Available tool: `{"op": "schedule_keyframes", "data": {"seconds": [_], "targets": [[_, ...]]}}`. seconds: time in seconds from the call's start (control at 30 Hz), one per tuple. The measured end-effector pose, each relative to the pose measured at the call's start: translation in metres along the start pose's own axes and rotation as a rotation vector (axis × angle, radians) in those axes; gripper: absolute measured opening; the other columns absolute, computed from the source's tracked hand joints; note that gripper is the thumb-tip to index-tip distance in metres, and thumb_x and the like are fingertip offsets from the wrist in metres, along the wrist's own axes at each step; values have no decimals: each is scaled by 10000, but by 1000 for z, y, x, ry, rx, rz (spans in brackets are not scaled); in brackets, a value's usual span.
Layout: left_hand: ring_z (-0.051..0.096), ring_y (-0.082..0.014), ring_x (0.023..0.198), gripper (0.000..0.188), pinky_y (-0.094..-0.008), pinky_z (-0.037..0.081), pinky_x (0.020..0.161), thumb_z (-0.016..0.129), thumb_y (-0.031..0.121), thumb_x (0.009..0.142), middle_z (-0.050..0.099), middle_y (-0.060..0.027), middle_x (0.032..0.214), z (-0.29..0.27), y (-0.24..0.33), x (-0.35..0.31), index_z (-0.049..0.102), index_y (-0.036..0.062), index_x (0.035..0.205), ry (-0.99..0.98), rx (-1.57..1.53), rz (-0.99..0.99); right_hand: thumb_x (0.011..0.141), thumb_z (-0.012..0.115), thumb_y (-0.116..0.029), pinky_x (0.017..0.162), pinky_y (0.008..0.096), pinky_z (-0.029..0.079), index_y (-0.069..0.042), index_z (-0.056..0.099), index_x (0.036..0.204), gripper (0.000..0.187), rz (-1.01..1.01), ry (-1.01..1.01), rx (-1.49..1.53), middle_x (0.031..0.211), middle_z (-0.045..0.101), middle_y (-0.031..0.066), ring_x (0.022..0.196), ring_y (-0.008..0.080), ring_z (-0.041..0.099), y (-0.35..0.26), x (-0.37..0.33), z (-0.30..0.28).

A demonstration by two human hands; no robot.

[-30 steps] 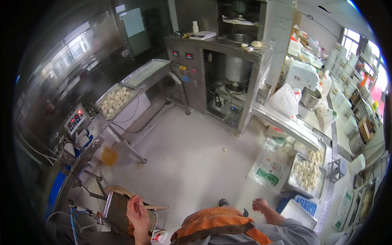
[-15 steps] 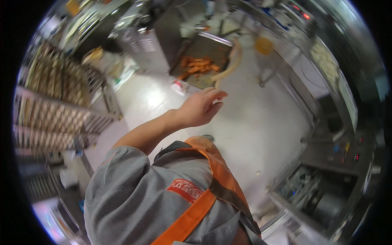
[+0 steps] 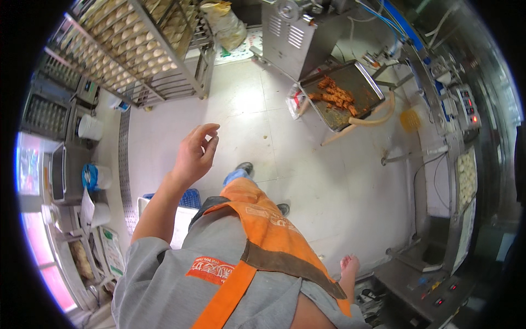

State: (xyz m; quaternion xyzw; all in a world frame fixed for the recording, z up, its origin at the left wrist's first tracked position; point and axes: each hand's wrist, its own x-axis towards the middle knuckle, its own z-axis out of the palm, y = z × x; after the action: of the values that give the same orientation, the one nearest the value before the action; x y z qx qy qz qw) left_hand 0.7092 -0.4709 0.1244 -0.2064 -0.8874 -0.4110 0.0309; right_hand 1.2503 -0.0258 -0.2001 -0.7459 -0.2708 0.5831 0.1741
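My left hand [image 3: 198, 152] is held out over the floor, its fingers loosely bent and thumb apart, with nothing in it. Low at my right side hangs my right hand [image 3: 349, 266], small in view; its fingers look loosely spread and I see nothing in them. Neither hand touches anything. Ahead to the right, a dark metal tray [image 3: 359, 112] holds a reddish-orange heap of food [image 3: 335, 94]. A wooden chair or stool frame [image 3: 378, 117] shows around the tray's near corner.
A wheeled metal rack [image 3: 170, 55] of trays with pale dough pieces stands at far left. A steel machine cabinet [image 3: 285, 46] is ahead. Along the right runs a machine line with a control box [image 3: 467, 107]. Buckets [image 3: 90, 127] line the left; a blue crate [image 3: 190, 198] sits by me.
My view has swung left, so the rack, tray and cabinet sit higher and further right. My right hand has come into view. My left hand is still raised, bare of any object.
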Motion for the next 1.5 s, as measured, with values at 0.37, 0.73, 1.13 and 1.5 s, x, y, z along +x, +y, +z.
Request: {"op": "schedule_keyframes", "data": {"seconds": [0.37,0.73,1.13,1.5], "targets": [[601,-217,698,263,-313,506,657,610,47,904,662,-133,980,-86,-149,10,616,39,1167,122,-16,-284,940,559,-176,419,283,429,-77,540,914,104,-55,-498,-860,664,537,34,485,138,514,50,-178,257],[591,-181,674,273,-295,498,624,616,50,908,672,-110,1010,-147,-282,165,621,38,1181,107,-145,-319,937,543,-140,430,306,399,-84,571,848,108,-158,-486,-986,694,557,54,518,156,542,44,-247,405],[551,-119,686,279,-252,480,617,578,13,925,637,-82,1044,-95,-368,371,595,25,1204,98,-144,-455,828,599,-246,698,446,566,-129,741,809,185,-1180,-856,-2443,833,717,123,815,290,703,-26,-92,698],[582,-123,862,378,-259,521,714,556,86,973,601,-74,1135,-66,-436,708,505,37,1344,312,-533,-487,886,609,-275,869,444,521,-35,674,1094,325,-1229,-1172,-1519,1067,692,201,1003,371,657,-88,-404,1332]]}}
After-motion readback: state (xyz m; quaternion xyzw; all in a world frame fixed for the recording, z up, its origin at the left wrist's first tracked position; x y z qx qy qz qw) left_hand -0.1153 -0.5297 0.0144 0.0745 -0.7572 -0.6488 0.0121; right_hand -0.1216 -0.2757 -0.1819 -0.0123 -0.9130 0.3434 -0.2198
